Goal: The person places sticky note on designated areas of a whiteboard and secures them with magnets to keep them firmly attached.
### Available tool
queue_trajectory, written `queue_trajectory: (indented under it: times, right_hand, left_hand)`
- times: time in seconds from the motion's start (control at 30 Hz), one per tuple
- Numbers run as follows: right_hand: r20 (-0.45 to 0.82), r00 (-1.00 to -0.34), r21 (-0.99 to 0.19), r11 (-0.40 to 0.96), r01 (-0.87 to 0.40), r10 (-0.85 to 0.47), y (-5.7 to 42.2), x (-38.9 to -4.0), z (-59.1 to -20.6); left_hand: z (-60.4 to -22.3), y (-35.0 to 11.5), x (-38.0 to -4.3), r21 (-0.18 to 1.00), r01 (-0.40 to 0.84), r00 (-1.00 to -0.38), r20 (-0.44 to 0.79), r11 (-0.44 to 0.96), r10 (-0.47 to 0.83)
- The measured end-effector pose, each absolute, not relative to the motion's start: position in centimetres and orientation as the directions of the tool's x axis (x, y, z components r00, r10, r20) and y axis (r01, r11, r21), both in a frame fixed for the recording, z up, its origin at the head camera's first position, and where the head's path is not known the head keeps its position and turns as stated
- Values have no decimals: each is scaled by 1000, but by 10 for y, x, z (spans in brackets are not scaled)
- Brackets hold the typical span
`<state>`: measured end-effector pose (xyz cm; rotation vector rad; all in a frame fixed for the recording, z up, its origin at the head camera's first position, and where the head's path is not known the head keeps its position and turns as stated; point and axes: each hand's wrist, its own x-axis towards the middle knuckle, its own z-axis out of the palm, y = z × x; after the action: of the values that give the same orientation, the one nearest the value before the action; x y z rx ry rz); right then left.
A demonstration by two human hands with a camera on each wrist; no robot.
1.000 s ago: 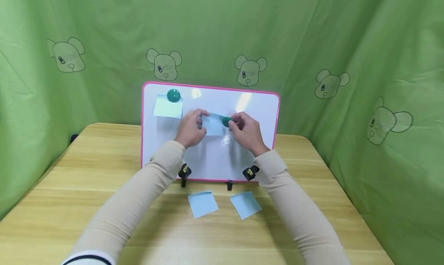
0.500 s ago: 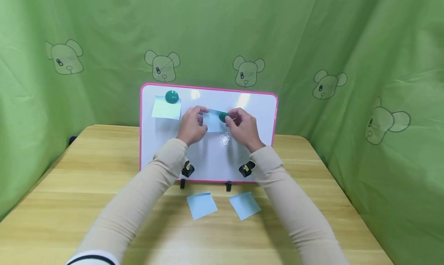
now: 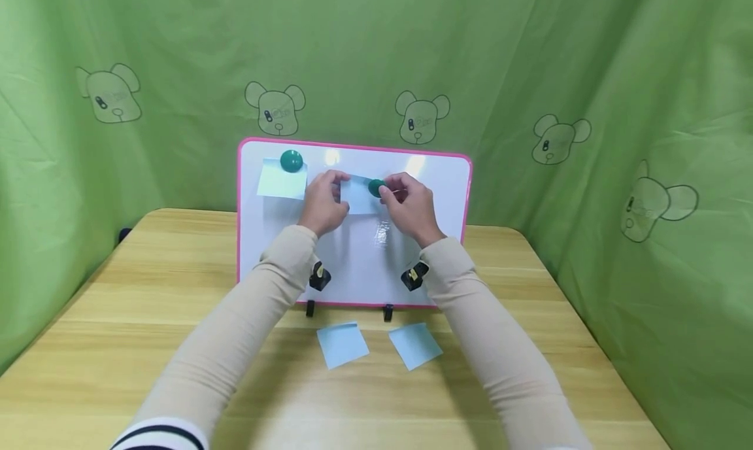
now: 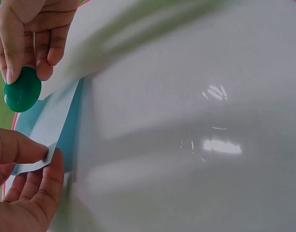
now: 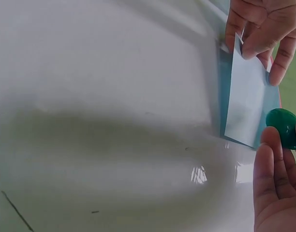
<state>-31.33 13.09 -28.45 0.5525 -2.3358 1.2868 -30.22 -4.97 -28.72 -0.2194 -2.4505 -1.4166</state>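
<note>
In the head view, my left hand [image 3: 322, 203] pinches the left edge of a light blue sticky note [image 3: 357, 198] in front of the whiteboard [image 3: 365, 260]. My right hand [image 3: 412, 208] holds a round green magnet [image 3: 376, 188] between thumb and fingers, at the note's upper right corner. The left wrist view shows the thumb [image 4: 34, 151] over the note's edge and fingers behind it. Seen from the right wrist, the note [image 5: 247, 96] stands slightly off the board, its blue reflection behind it. Whether the magnet touches the note cannot be told.
Another sticky note [image 3: 282, 180] hangs at the board's upper left under a green magnet [image 3: 291, 161]. Two more blue notes, one left [image 3: 343, 345] and one right [image 3: 415, 346], lie on the wooden table [image 3: 176, 293] before the board. Green curtains [image 3: 353, 44] surround the table.
Both hands have moved up the whiteboard a little, carrying the sticky note and the magnet. The magnet has also shifted slightly left. The notes on the table stay put.
</note>
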Motion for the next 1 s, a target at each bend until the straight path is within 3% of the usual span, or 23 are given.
queue_trajectory:
  times: [1.0]
  right_hand:
    - [518, -852, -719, 503, -480, -72, 114, -324, -271]
  left_hand:
    - [-274, -45, -305, 793, 266, -936, 348, 547, -49]
